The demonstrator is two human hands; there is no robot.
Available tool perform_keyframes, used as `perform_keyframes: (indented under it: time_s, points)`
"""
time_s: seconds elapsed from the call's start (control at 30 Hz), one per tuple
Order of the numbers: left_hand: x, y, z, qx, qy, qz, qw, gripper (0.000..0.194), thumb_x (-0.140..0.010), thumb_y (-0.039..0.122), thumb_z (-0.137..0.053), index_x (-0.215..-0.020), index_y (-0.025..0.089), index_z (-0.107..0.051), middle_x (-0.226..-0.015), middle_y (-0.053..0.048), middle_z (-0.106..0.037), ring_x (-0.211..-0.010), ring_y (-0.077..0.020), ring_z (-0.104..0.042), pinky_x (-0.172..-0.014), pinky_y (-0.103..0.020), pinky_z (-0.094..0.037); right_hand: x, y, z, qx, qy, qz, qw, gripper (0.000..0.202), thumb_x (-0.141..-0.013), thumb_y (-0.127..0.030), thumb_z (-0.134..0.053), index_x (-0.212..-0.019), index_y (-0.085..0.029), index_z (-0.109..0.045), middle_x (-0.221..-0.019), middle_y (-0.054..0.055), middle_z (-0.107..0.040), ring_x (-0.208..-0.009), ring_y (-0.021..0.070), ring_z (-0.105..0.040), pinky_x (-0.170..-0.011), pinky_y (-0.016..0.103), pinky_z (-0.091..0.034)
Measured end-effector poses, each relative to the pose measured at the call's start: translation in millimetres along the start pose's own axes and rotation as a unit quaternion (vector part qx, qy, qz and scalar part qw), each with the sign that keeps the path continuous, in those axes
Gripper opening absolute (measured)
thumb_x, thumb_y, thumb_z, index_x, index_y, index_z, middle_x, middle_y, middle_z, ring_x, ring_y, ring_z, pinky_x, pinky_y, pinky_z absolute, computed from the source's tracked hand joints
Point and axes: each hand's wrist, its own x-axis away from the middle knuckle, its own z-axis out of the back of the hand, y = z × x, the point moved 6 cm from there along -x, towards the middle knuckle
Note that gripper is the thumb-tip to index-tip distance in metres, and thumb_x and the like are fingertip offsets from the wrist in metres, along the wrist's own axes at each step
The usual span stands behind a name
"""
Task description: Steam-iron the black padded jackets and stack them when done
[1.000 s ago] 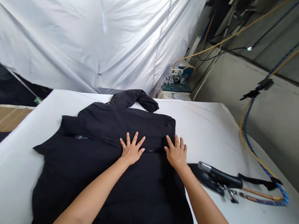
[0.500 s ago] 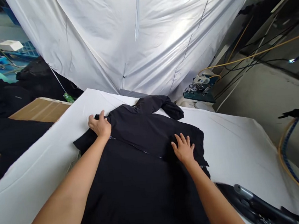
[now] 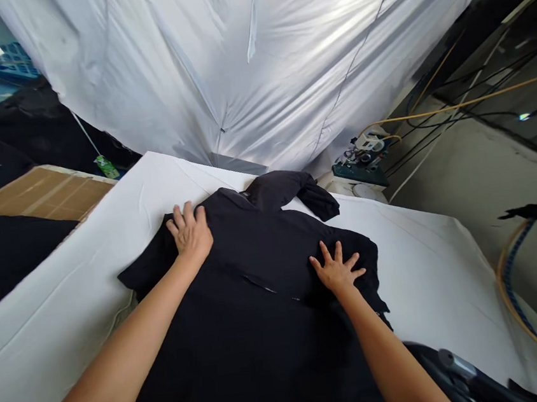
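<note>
A black jacket (image 3: 272,328) lies spread over the white padded table, its hood (image 3: 277,187) at the far end. On the jacket's left shoulder area rests my left hand (image 3: 191,234), fingers spread and pressing on the cloth. My right hand (image 3: 338,269) lies flat on the right part of the chest, fingers fanned out. Between the two hands runs a short zipper line (image 3: 258,284) across the fabric. The lower part of the jacket runs out of view at the bottom.
A black iron (image 3: 452,367) sits at the lower right on the white table (image 3: 428,261). White sheeting (image 3: 237,89) hangs behind. Dark garments and a cardboard box (image 3: 47,195) are at the left. Hoses and cables (image 3: 511,271) hang at the right, near a green-based machine (image 3: 361,166).
My left hand has gone from pinching the jacket's edge to lying spread on it, slightly to the right. My right hand stays on the chest, fingers wider apart. The view has shifted slightly.
</note>
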Motion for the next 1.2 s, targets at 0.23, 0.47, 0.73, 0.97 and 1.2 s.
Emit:
perform_keyframes:
  time_s: [0.23,0.47,0.73,0.97,1.2]
  points:
    - [9.6,8.6,-57.4,0.033,-0.134,-0.067,0.988,0.059,-0.082,0.059,-0.026,-0.137,0.039,-0.021,-0.150,-0.001,-0.004,-0.129,-0.0441,0.014,-0.092,-0.071,0.002,-4.2,9.8,-10.3,-0.049,0.018,0.015,0.999,0.067,-0.078,-0.072,-0.020,-0.138,-0.044,-0.011,-0.149,-0.001,0.002,-0.128,0.0454,0.004,-0.089,0.072,-0.003]
    - [39.2,52.7,-13.5,0.084,-0.080,-0.118,0.986,0.048,-0.084,0.038,-0.036,-0.130,0.025,-0.042,-0.140,-0.011,-0.032,-0.130,-0.0378,-0.014,-0.098,-0.066,-0.009,21.7,72.0,22.4,-0.154,0.091,0.091,0.980,0.048,-0.084,-0.025,-0.040,-0.131,-0.022,-0.040,-0.134,0.009,-0.038,-0.125,0.0266,-0.030,-0.100,0.044,-0.027]
    - [205.0,184.1,-8.4,0.159,-0.177,-0.404,0.883,0.056,-0.078,0.035,-0.051,-0.131,0.039,-0.036,-0.143,-0.002,-0.031,-0.130,-0.0337,-0.021,-0.100,-0.062,-0.015,78.7,176.2,-18.5,-0.239,-0.047,-0.110,0.963,0.042,-0.085,-0.021,-0.040,-0.125,-0.009,-0.041,-0.101,0.013,-0.061,-0.097,0.0210,-0.057,-0.084,0.029,-0.040]
    - [255.6,206.5,-24.8,0.068,-0.194,-0.411,0.888,0.066,-0.078,0.031,-0.050,-0.136,0.042,-0.020,-0.150,0.000,-0.003,-0.133,-0.0385,0.007,-0.092,-0.072,0.001,104.0,170.6,-34.0,-0.263,0.071,-0.020,0.962,0.036,-0.084,-0.018,-0.038,-0.120,-0.022,-0.047,-0.103,0.007,-0.055,-0.088,0.0172,-0.058,-0.076,0.026,-0.041]
    - [277.9,243.8,-10.7,0.123,-0.187,-0.398,0.889,0.038,-0.081,0.026,-0.044,-0.116,0.032,-0.056,-0.136,-0.004,-0.039,-0.126,-0.0311,-0.027,-0.100,-0.060,-0.019,111.0,166.2,-20.0,-0.151,0.143,0.037,0.977,0.035,-0.083,-0.013,-0.038,-0.111,-0.020,-0.057,-0.124,0.012,-0.043,-0.112,0.0268,-0.042,-0.090,0.034,-0.034]
